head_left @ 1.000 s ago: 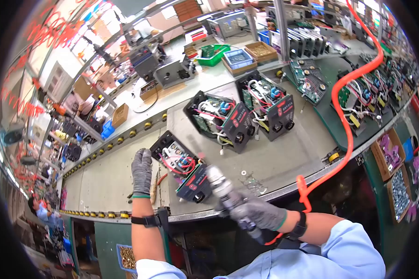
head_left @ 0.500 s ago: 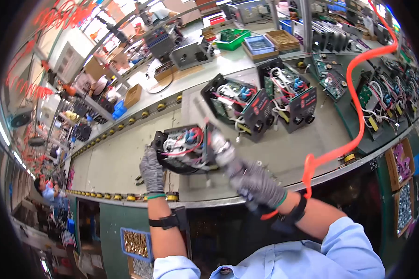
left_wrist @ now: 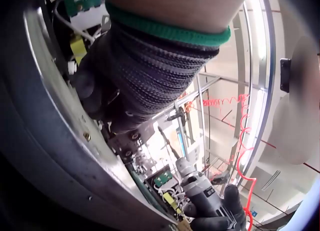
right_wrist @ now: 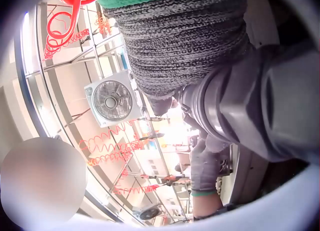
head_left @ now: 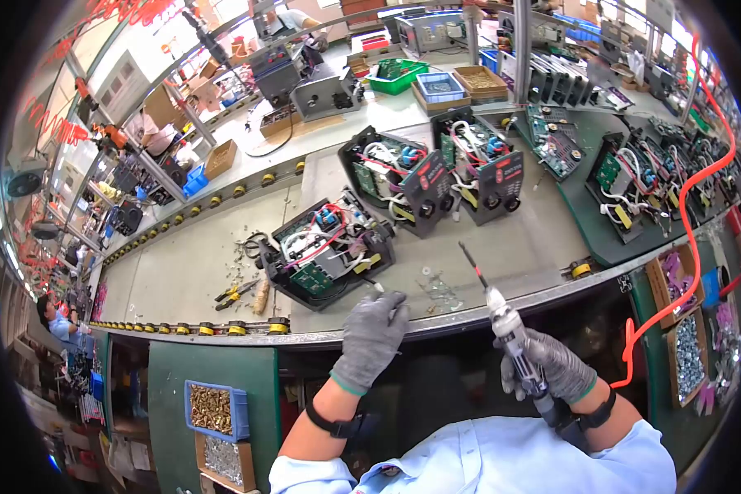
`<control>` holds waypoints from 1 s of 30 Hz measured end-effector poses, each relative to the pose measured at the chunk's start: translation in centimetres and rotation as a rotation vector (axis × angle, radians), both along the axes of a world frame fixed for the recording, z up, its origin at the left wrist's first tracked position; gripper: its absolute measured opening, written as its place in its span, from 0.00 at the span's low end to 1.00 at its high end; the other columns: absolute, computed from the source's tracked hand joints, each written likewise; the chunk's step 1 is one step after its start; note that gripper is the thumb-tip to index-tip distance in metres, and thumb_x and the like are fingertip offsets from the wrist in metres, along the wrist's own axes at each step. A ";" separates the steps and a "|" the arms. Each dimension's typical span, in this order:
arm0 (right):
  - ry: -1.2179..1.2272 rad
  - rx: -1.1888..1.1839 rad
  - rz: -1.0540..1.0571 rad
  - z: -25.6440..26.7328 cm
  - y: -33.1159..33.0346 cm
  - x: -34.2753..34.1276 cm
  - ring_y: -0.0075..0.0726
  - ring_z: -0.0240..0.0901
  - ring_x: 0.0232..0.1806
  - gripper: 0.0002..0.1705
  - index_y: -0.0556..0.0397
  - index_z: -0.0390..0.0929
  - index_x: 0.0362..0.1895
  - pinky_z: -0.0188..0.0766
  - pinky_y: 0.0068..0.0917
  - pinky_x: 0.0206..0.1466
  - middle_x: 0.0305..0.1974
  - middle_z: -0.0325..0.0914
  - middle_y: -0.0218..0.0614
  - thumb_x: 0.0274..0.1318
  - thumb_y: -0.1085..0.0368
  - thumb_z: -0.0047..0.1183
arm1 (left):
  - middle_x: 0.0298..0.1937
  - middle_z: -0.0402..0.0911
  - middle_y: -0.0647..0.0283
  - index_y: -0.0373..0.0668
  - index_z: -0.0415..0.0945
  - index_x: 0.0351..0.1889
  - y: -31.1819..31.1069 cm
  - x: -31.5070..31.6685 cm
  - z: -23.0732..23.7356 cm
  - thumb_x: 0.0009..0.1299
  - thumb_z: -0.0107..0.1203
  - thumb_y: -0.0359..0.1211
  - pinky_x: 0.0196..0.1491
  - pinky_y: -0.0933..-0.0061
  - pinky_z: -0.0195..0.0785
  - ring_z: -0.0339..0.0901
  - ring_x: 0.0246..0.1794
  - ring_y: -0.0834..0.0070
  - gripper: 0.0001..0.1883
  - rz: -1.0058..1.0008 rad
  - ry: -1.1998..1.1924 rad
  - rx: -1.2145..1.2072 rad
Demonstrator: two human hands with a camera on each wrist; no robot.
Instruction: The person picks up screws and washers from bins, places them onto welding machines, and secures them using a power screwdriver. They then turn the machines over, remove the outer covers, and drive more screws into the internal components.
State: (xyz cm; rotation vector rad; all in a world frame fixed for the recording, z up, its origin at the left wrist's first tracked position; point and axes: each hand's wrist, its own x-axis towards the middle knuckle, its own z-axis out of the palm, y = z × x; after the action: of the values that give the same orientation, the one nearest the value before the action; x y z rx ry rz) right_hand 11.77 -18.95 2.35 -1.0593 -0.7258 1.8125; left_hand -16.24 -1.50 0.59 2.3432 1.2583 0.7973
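My gloved left hand [head_left: 372, 339] is over the bench's front edge, its fingers loosely bent. Just beyond its fingertips lies a white plug [head_left: 375, 287] on a lead from the nearest open electronics unit [head_left: 311, 272]. That unit sits on the bench with wires, a green circuit board and a yellow tag showing. In my gloved right hand [head_left: 558, 366] I grip an air screwdriver [head_left: 510, 328], its long bit pointing up and away over the bench edge. The left wrist view shows the screwdriver [left_wrist: 202, 191] too, gripped in dark-gloved fingers.
Two similar units [head_left: 412, 185] stand behind, with more on a green mat [head_left: 580, 210] at right. Cutters [head_left: 237, 294] and loose screws lie left of the near unit. A red air hose [head_left: 685, 239] hangs at right. Screw bins [head_left: 216, 409] sit below the bench edge.
The near unit has been turned round, its front panel swinging away from me. My left hand has come off its left side toward the front edge. The screwdriver has moved right and back.
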 end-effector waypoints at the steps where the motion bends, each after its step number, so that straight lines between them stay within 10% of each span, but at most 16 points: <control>1: 0.002 -0.029 -0.015 -0.4 -1.1 0.3 0.39 0.87 0.35 0.48 0.53 0.72 0.63 0.86 0.28 0.31 0.37 0.84 0.43 0.53 0.28 0.66 | 0.41 0.84 0.50 0.39 0.85 0.49 0.1 1.3 -0.7 0.69 0.64 0.34 0.45 0.58 0.77 0.83 0.38 0.56 0.13 -0.011 0.002 -0.002; 11: -0.008 -0.071 0.071 -3.6 -3.4 1.7 0.34 0.86 0.39 0.49 0.54 0.67 0.66 0.85 0.28 0.35 0.38 0.83 0.39 0.60 0.26 0.59 | 0.40 0.86 0.52 0.42 0.84 0.51 4.4 6.5 -3.8 0.72 0.61 0.40 0.42 0.57 0.80 0.84 0.39 0.56 0.15 -0.097 0.573 -0.080; 13: -0.152 -0.008 0.169 -4.0 -2.8 1.7 0.31 0.85 0.37 0.49 0.55 0.68 0.64 0.85 0.28 0.35 0.37 0.83 0.38 0.60 0.25 0.57 | 0.38 0.85 0.60 0.40 0.82 0.53 4.3 5.5 -2.1 0.76 0.58 0.37 0.38 0.67 0.81 0.83 0.33 0.67 0.14 0.029 -0.338 -0.908; 17: -0.123 0.006 0.211 -4.4 -1.7 1.5 0.29 0.85 0.36 0.48 0.54 0.69 0.61 0.84 0.28 0.34 0.36 0.83 0.38 0.61 0.23 0.55 | 0.37 0.82 0.65 0.40 0.80 0.53 4.0 4.4 -4.1 0.79 0.59 0.36 0.32 0.73 0.77 0.78 0.30 0.76 0.11 0.004 -1.004 -1.282; 30: -0.057 -0.030 0.227 -4.7 -1.0 2.1 0.27 0.84 0.36 0.41 0.52 0.71 0.59 0.83 0.25 0.35 0.38 0.82 0.35 0.62 0.29 0.58 | 0.32 0.78 0.66 0.43 0.78 0.44 3.1 6.7 -4.0 0.79 0.61 0.41 0.24 0.73 0.67 0.73 0.23 0.77 0.12 0.004 -1.060 -1.312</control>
State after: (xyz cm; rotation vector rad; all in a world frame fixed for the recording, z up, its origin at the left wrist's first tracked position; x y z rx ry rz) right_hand 13.91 -19.91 -2.38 -1.0880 -0.8853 1.9967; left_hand -9.50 1.64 -3.37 0.6686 0.8049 0.6812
